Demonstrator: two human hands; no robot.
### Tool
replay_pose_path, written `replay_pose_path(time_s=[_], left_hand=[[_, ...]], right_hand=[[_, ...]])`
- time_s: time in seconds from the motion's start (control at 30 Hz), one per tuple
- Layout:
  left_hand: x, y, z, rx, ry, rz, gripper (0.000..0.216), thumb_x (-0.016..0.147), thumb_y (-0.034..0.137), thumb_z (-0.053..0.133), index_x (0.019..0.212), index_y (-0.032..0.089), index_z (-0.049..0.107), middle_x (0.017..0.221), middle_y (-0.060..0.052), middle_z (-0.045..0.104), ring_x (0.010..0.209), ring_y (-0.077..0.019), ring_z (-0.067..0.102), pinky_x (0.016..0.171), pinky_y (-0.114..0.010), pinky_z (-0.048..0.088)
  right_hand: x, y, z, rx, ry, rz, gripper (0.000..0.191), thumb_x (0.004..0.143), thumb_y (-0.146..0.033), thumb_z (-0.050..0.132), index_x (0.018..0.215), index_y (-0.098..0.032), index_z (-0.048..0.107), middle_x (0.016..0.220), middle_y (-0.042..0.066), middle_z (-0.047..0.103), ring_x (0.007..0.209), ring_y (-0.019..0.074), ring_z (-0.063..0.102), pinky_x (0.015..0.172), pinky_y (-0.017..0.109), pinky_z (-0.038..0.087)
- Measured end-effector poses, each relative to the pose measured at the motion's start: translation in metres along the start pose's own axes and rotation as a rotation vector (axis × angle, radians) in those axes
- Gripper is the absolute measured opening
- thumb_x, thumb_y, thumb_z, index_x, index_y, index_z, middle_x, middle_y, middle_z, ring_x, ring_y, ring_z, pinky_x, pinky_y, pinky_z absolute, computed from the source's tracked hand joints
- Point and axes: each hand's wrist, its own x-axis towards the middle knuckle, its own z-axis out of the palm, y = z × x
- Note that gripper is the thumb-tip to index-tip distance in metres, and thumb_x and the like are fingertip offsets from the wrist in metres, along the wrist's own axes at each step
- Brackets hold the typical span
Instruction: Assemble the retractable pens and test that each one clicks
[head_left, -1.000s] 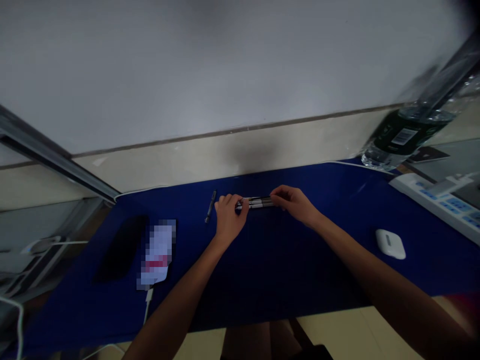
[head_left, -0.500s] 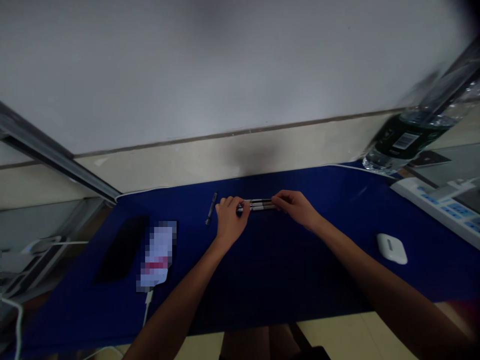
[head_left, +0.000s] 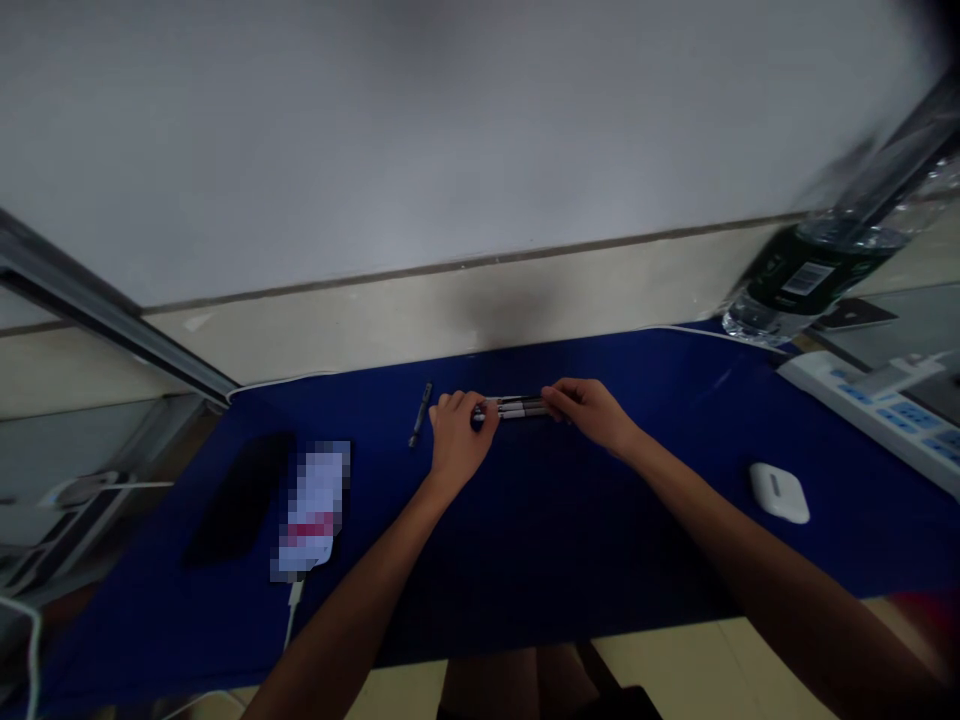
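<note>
A small bundle of pens [head_left: 514, 407] lies crosswise near the far edge of a blue mat [head_left: 540, 530]. My left hand [head_left: 459, 440] is closed on the bundle's left end, fingers curled over it. My right hand [head_left: 589, 410] pinches the right end, fingers pressed together. Both hands rest on the mat. A single dark pen [head_left: 420, 414] lies apart, just left of my left hand.
A black phone [head_left: 240, 497] and a second phone with a white cable [head_left: 313, 510] lie at the mat's left. A white earbud case [head_left: 780, 492] sits at the right, with a power strip [head_left: 877, 410] and a water bottle [head_left: 817, 270] beyond. A wall ledge runs behind.
</note>
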Motion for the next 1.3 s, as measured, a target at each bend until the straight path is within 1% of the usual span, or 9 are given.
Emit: replay_pose_path(time_s=[0.1, 0.33, 0.57, 0.73, 0.83, 1.0, 1.07, 1.2, 1.3], left_hand=[[-0.0001, 0.0, -0.0003, -0.002, 0.004, 0.0, 0.018, 0.092, 0.033, 0.053, 0.081, 0.021, 0.06, 0.079, -0.001, 0.06, 0.083, -0.0197, 0.051, 0.075, -0.034, 0.032], [-0.0003, -0.0017, 0.0002, -0.018, -0.008, 0.015, 0.018, 0.093, 0.033, 0.051, 0.082, 0.022, 0.061, 0.079, -0.001, 0.061, 0.082, -0.02, 0.051, 0.075, -0.034, 0.031], [-0.0008, -0.0001, 0.0, -0.003, -0.022, 0.012, 0.017, 0.092, 0.033, 0.052, 0.082, 0.022, 0.061, 0.08, -0.001, 0.061, 0.085, -0.0205, 0.051, 0.075, -0.035, 0.031], [-0.0009, 0.0003, 0.0006, -0.008, -0.016, 0.015, 0.017, 0.092, 0.033, 0.053, 0.081, 0.022, 0.061, 0.079, -0.001, 0.061, 0.084, -0.0205, 0.051, 0.076, -0.035, 0.031], [-0.0008, 0.0, 0.0008, -0.008, -0.018, 0.016, 0.016, 0.091, 0.032, 0.053, 0.082, 0.022, 0.061, 0.08, -0.001, 0.061, 0.085, -0.0208, 0.051, 0.075, -0.035, 0.031], [-0.0008, -0.0005, 0.0017, -0.002, -0.016, 0.018, 0.017, 0.092, 0.032, 0.052, 0.081, 0.022, 0.06, 0.08, -0.002, 0.061, 0.085, -0.0207, 0.051, 0.076, -0.035, 0.031], [-0.001, -0.0008, 0.0023, -0.004, -0.009, 0.023, 0.018, 0.092, 0.032, 0.051, 0.079, 0.022, 0.059, 0.078, -0.001, 0.06, 0.084, -0.0202, 0.051, 0.076, -0.035, 0.031], [-0.0013, -0.0012, 0.0025, -0.004, -0.003, 0.027, 0.018, 0.092, 0.032, 0.051, 0.08, 0.022, 0.059, 0.078, -0.001, 0.06, 0.083, -0.0198, 0.05, 0.075, -0.035, 0.03], [-0.0014, -0.0007, 0.0018, -0.005, -0.008, 0.026, 0.018, 0.092, 0.032, 0.051, 0.08, 0.022, 0.058, 0.078, -0.001, 0.059, 0.083, -0.0196, 0.05, 0.075, -0.035, 0.03]], right_hand=[[0.0, -0.0009, -0.0006, -0.013, -0.001, -0.011, 0.036, 0.088, -0.05, 0.054, 0.076, -0.018, 0.064, 0.062, 0.0, 0.056, 0.053, 0.0108, 0.045, 0.05, 0.025, 0.032], [0.0034, 0.0033, -0.0016, -0.01, 0.019, -0.048, 0.027, 0.084, -0.045, 0.061, 0.084, -0.018, 0.067, 0.071, 0.003, 0.063, 0.061, 0.0135, 0.053, 0.055, 0.027, 0.039], [0.001, 0.0005, -0.0011, -0.089, 0.027, 0.016, 0.04, 0.089, -0.052, 0.052, 0.073, -0.017, 0.064, 0.06, 0.001, 0.056, 0.05, 0.0111, 0.043, 0.047, 0.026, 0.03], [0.0034, 0.0052, -0.0011, -0.055, 0.053, -0.032, 0.029, 0.083, -0.047, 0.062, 0.086, -0.018, 0.068, 0.072, 0.003, 0.064, 0.062, 0.0146, 0.054, 0.056, 0.027, 0.04], [0.0041, 0.0059, -0.0017, -0.031, 0.053, -0.033, 0.028, 0.08, -0.046, 0.065, 0.089, -0.019, 0.068, 0.075, 0.003, 0.066, 0.065, 0.0152, 0.056, 0.059, 0.028, 0.041], [0.0015, 0.0011, -0.0031, -0.078, 0.041, 0.006, 0.042, 0.088, -0.052, 0.052, 0.07, -0.017, 0.066, 0.06, 0.001, 0.058, 0.052, 0.0118, 0.046, 0.051, 0.027, 0.033], [0.0009, -0.0002, -0.0035, -0.07, 0.033, 0.01, 0.043, 0.089, -0.052, 0.051, 0.069, -0.017, 0.066, 0.058, 0.001, 0.057, 0.051, 0.0111, 0.044, 0.05, 0.027, 0.031], [0.0017, 0.0001, -0.0033, -0.025, 0.044, -0.019, 0.03, 0.083, -0.048, 0.062, 0.082, -0.019, 0.069, 0.065, 0.001, 0.061, 0.055, 0.0122, 0.049, 0.052, 0.027, 0.035], [0.0024, -0.0002, -0.0027, 0.005, 0.052, -0.027, 0.03, 0.078, -0.047, 0.066, 0.088, -0.019, 0.068, 0.07, 0.002, 0.063, 0.059, 0.0135, 0.053, 0.055, 0.027, 0.04]])
